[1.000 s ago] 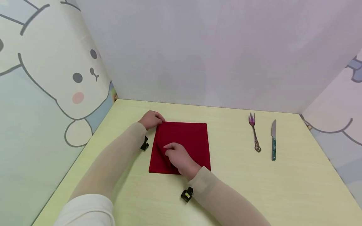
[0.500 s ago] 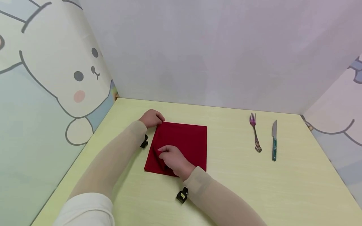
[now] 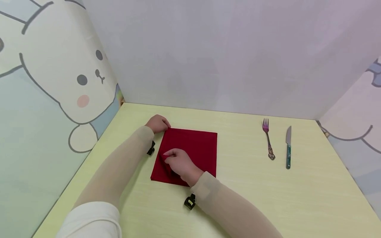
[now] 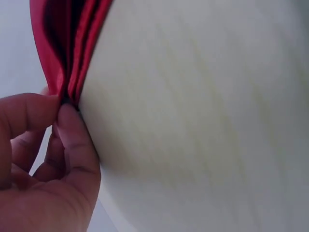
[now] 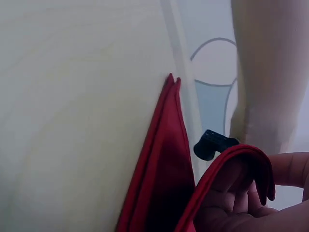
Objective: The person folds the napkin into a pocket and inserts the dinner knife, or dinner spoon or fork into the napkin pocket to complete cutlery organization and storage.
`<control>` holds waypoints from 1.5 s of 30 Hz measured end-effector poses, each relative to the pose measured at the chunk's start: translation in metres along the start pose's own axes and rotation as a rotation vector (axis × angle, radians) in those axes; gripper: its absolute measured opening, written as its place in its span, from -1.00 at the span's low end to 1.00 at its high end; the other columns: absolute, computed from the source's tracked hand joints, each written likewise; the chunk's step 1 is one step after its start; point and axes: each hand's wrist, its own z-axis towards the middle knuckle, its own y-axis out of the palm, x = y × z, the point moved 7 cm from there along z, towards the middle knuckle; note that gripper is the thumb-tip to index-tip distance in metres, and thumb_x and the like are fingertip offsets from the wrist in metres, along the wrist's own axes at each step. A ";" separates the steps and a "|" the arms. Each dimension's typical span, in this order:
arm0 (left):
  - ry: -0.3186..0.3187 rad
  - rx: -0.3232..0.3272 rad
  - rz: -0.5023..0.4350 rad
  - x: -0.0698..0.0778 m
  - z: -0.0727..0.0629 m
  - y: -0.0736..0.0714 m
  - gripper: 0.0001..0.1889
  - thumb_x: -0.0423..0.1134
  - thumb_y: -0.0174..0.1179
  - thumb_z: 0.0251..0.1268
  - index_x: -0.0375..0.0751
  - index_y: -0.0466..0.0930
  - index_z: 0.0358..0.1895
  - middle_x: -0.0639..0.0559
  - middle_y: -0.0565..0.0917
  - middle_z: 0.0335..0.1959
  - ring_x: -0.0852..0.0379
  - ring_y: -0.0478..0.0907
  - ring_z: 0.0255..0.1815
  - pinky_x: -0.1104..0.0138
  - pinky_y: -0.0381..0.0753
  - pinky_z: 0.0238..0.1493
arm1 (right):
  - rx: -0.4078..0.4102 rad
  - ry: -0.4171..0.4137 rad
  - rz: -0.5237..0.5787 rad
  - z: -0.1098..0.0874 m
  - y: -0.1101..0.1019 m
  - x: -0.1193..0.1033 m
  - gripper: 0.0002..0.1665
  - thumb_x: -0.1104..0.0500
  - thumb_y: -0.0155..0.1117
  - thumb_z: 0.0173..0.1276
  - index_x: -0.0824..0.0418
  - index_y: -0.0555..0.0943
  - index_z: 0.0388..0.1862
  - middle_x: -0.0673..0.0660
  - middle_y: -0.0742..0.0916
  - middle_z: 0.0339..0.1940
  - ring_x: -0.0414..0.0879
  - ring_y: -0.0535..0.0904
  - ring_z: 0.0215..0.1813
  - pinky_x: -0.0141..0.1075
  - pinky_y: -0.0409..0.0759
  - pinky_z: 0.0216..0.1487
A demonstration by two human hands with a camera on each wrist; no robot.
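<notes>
A red cloth napkin lies folded in a squarish shape on the table, its layers stacked at the left edge. At its far left corner, my left hand pinches the cloth; the left wrist view shows thumb and fingers closing on the layered corner of the napkin. Over the napkin's near left part, my right hand holds a lifted flap. Seen from the right wrist, the flap bends over the fingers of the right hand, and two pointed lower corners lie beneath.
A fork and a knife with a green handle lie side by side to the right on the pale wooden table. Walls stand behind and at both sides, the left one printed with a cartoon animal.
My right hand has shifted a little left with the lifted flap. The napkin's near left corner has also slid left. My left hand stays at the far corner, moving only slightly.
</notes>
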 end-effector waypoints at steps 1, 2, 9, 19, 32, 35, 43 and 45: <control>-0.001 -0.001 0.000 0.000 -0.001 0.000 -0.70 -0.40 0.10 0.28 -0.15 0.84 -0.13 -0.06 0.75 -0.05 -0.04 0.52 -0.02 0.21 0.52 -0.07 | -0.007 -0.004 -0.008 0.000 0.003 0.000 -0.82 0.23 0.19 0.50 0.12 0.67 0.00 0.05 0.66 -0.18 -0.08 0.50 -0.28 -0.28 0.51 -0.30; -0.002 -0.003 0.002 0.000 -0.001 0.000 -0.70 -0.39 0.10 0.28 -0.16 0.84 -0.13 -0.06 0.75 -0.04 -0.04 0.52 -0.01 0.21 0.52 -0.07 | -0.012 -0.007 -0.020 0.000 0.005 0.001 -0.82 0.24 0.18 0.51 0.13 0.66 0.00 0.06 0.65 -0.23 -0.10 0.48 -0.34 -0.29 0.49 -0.33; -0.011 -0.011 0.020 0.003 -0.004 -0.001 -0.73 -0.34 0.13 0.32 -0.17 0.84 -0.11 -0.05 0.75 -0.06 -0.05 0.54 0.01 0.18 0.56 -0.02 | -0.043 -0.067 -0.181 0.002 0.019 0.003 -0.87 0.22 0.22 0.50 0.11 0.66 -0.05 -0.04 0.64 -0.21 -0.15 0.53 -0.22 -0.29 0.55 -0.22; -0.010 -0.040 0.052 0.003 -0.002 0.000 -0.76 -0.36 0.15 0.29 -0.16 0.84 -0.17 -0.04 0.75 -0.12 -0.06 0.56 0.00 0.18 0.58 -0.07 | -0.078 -0.102 -0.315 0.001 0.039 -0.005 -0.90 0.18 0.25 0.47 0.06 0.65 -0.08 -0.11 0.64 -0.20 -0.21 0.54 -0.15 -0.25 0.59 -0.06; -0.020 -0.047 0.081 0.001 0.002 0.005 -0.80 -0.37 0.18 0.30 -0.14 0.82 -0.21 -0.03 0.74 -0.14 -0.06 0.54 -0.03 0.17 0.55 -0.05 | -0.313 -0.391 -0.801 -0.010 0.068 -0.017 -0.68 0.15 0.40 0.42 0.18 0.66 0.11 -0.11 0.65 -0.20 -0.32 0.49 -0.22 -0.49 0.51 -0.14; -0.026 -0.049 0.081 0.000 0.003 0.006 -0.80 -0.37 0.18 0.29 -0.13 0.82 -0.23 -0.02 0.74 -0.15 -0.05 0.53 -0.05 0.18 0.54 -0.05 | -0.336 -0.476 -1.027 -0.019 0.071 -0.018 -0.66 0.09 0.43 0.41 0.12 0.67 0.11 -0.09 0.66 -0.13 -0.29 0.50 -0.16 -0.49 0.50 -0.10; 0.004 -0.056 0.086 0.002 0.002 0.004 -0.79 -0.38 0.16 0.27 -0.13 0.81 -0.22 -0.02 0.73 -0.14 -0.05 0.52 -0.05 0.17 0.53 -0.06 | -0.343 -0.609 -1.577 -0.034 0.065 -0.008 -0.32 -0.16 0.24 0.51 -0.17 0.39 0.56 -0.10 0.42 0.53 -0.11 0.34 0.48 -0.24 0.42 0.37; 0.012 -0.058 0.088 0.001 0.001 0.003 -0.79 -0.38 0.16 0.26 -0.12 0.80 -0.22 -0.01 0.73 -0.15 -0.04 0.52 -0.06 0.18 0.52 -0.07 | -0.358 -0.622 -1.646 -0.035 0.065 -0.003 -0.27 -0.20 0.14 0.56 -0.24 0.24 0.65 -0.12 0.27 0.64 -0.08 0.21 0.58 -0.18 0.36 0.43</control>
